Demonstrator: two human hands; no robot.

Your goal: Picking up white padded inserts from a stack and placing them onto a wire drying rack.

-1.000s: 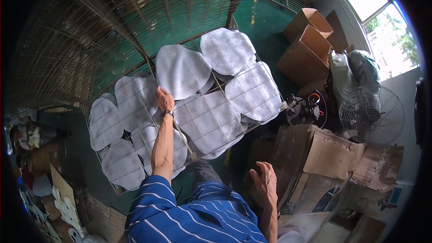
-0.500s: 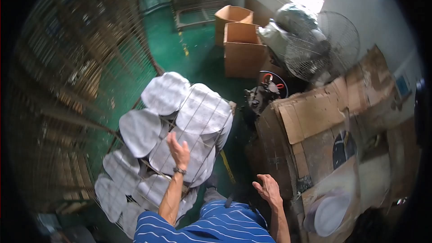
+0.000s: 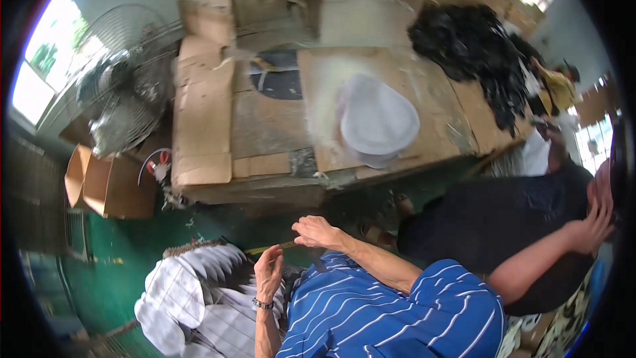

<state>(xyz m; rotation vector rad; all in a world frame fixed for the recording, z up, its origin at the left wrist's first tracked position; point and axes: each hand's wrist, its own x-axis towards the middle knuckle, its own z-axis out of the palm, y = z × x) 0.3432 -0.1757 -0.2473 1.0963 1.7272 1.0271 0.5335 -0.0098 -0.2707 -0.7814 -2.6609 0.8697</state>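
My left hand (image 3: 268,270), a dark band on its wrist, is held up beside a rack of overlapping white rounded flat pieces (image 3: 175,295). Nothing shows between its loosely bent fingers. My right hand (image 3: 318,233) reaches across in front of my body, just beyond the left one, its fingers loosely bent and holding nothing visible. Both hands are apart from the cardboard-covered table (image 3: 265,126) ahead. On that table lies a stack of white rounded pieces (image 3: 379,119), on a cardboard sheet (image 3: 324,159) with a pale powdery patch.
Close at my right is a person in dark clothes (image 3: 490,219), a forearm extended toward me. A black plastic bag heap (image 3: 464,43) lies on the table's right part. A large fan (image 3: 122,83) and open cardboard boxes (image 3: 119,189) stand at the left, over green floor.
My view has swung right, from the rack to the table. My left hand has drawn back from over the white pieces. My right hand has come across toward the left one.
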